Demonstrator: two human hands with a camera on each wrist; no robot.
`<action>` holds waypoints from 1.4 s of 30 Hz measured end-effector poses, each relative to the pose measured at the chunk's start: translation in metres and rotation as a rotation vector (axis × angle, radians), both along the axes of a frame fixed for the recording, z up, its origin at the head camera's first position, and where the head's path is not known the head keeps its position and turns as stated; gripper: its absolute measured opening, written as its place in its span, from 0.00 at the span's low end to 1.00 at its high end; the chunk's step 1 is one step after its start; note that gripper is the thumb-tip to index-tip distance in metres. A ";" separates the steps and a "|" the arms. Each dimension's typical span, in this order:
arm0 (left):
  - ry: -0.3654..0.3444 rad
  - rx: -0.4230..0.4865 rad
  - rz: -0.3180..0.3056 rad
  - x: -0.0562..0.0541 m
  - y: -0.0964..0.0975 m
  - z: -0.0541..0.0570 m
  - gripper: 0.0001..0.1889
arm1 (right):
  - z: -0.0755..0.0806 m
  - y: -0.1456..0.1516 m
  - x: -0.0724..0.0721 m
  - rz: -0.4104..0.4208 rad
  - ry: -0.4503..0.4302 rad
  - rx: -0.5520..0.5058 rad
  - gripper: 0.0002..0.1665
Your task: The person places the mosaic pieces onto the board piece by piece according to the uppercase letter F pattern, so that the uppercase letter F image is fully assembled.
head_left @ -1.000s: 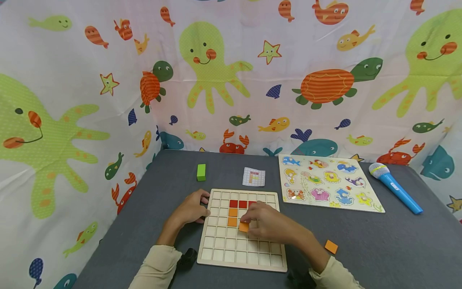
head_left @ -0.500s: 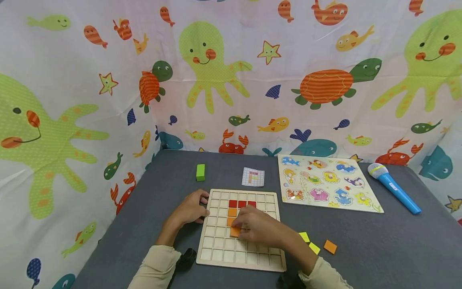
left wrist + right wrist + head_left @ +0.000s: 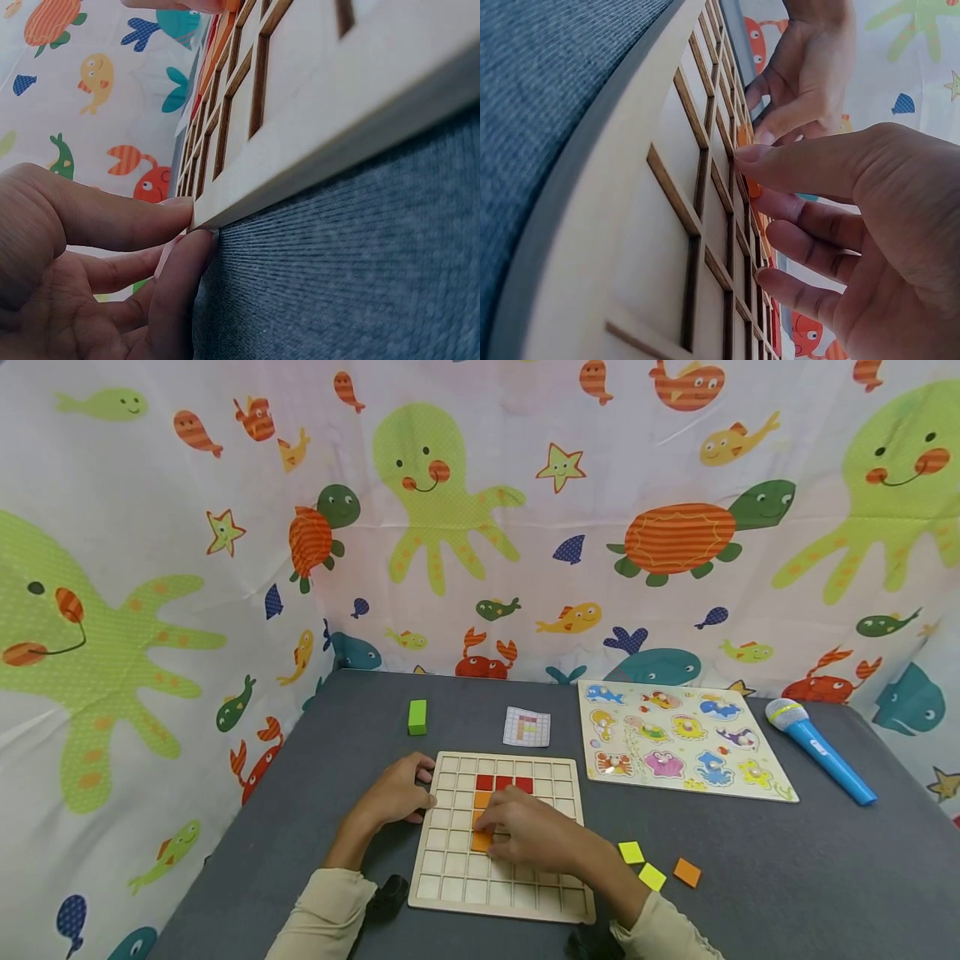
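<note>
A wooden grid board (image 3: 502, 911) lies on the dark table. My left hand (image 3: 395, 792) pinches its left rim; the left wrist view shows the thumb (image 3: 161, 222) on top and a finger (image 3: 180, 281) at the side edge. Three red tiles (image 3: 505, 783) sit in a row in upper cells. Below the leftmost, orange tiles (image 3: 482, 799) run down a column, one partly covered by my right hand (image 3: 528, 831). That hand pinches an orange tile (image 3: 481, 842) between thumb and fingertips, at the cell below them; its edge shows in the right wrist view.
Two yellow tiles (image 3: 652, 877) and a loose orange tile (image 3: 687, 872) lie right of the board, beside my right forearm. Behind the board are a green block (image 3: 417, 717) and a small pattern card (image 3: 527, 727). A sea-animal puzzle (image 3: 690, 758) and a blue microphone (image 3: 831, 760) lie at right.
My right hand has carried the orange tile left and slightly down, under the orange column. The yellow tiles have come out from behind the right forearm. My left hand has stayed put.
</note>
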State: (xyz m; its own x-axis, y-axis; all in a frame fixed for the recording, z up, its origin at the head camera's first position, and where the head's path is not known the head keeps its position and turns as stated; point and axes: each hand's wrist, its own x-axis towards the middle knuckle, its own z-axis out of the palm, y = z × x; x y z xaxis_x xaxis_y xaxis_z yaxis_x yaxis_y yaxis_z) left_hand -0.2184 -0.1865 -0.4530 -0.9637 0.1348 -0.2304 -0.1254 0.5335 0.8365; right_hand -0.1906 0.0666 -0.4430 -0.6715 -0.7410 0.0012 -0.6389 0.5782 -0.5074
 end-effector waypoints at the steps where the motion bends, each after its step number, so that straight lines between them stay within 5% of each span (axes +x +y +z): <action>1: 0.001 0.001 -0.001 0.000 0.000 0.000 0.29 | 0.000 0.000 0.000 -0.001 0.000 -0.002 0.15; 19: 0.010 -0.006 -0.004 -0.002 0.003 0.001 0.29 | 0.001 0.001 -0.002 -0.005 0.008 0.001 0.15; 33: 0.005 -0.010 -0.002 -0.001 0.001 0.000 0.29 | 0.002 0.017 -0.006 -0.008 -0.049 -0.076 0.14; 42: 0.008 -0.013 0.008 0.000 0.001 -0.001 0.28 | 0.005 0.039 -0.004 -0.085 -0.134 -0.132 0.16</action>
